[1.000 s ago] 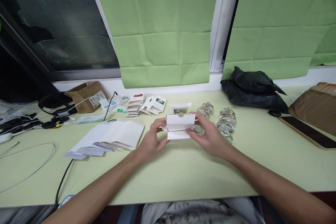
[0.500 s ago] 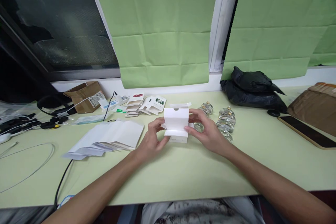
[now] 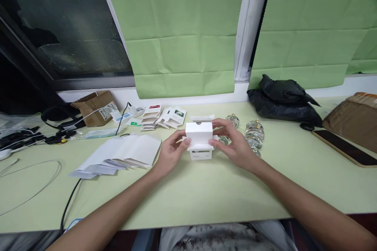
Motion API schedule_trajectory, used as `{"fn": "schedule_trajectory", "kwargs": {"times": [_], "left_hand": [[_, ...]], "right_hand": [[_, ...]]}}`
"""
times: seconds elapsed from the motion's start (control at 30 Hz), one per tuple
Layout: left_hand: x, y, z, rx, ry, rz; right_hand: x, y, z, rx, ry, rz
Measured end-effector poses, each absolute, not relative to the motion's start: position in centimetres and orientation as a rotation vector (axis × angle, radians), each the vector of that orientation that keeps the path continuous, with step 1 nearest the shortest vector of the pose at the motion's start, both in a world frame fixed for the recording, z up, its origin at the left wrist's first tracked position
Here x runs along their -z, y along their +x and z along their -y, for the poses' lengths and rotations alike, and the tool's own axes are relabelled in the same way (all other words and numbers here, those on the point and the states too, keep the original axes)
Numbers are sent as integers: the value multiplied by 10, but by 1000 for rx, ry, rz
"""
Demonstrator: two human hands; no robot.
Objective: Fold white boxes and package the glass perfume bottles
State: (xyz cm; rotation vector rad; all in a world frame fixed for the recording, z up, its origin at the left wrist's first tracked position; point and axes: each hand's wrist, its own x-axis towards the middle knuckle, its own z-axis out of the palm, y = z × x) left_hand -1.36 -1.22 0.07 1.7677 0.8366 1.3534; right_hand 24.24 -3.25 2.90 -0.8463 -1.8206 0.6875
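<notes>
A small white cardboard box (image 3: pixel 201 154) is held upright at the middle of the table, its top flaps unfolded. One wide flap (image 3: pixel 199 130) stands up at the back, and small side flaps stick out. My left hand (image 3: pixel 171 151) grips the box's left side, thumb at the front by the flap fold. On the right side, my right hand (image 3: pixel 234 143) grips it with thumb in front and fingers behind. Clear glass jars with gold knobs (image 3: pixel 254 133) stand just beyond my right hand, partly hidden by it. The box's inside is not visible.
White folded sheets (image 3: pixel 123 151) lie left of my hands. Flattened small cartons (image 3: pixel 173 117) are behind. A brown box (image 3: pixel 96 110) and cables (image 3: pixel 32 137) lie at left; a black plastic bag (image 3: pixel 284 102), a phone (image 3: pixel 344 147) and a brown parcel (image 3: pixel 355 121) at right.
The box has tilted so more of its printed front shows, and its back flap leans further forward. My left thumb has moved up to the flap fold.
</notes>
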Motion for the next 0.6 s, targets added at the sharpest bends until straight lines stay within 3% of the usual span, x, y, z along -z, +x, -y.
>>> {"fn": "schedule_trajectory", "kwargs": {"times": [0.6], "left_hand": [[-9,-10,19,-1314,1882,-910]], "right_hand": [[-31,241,31,-593,-779,1835]]}}
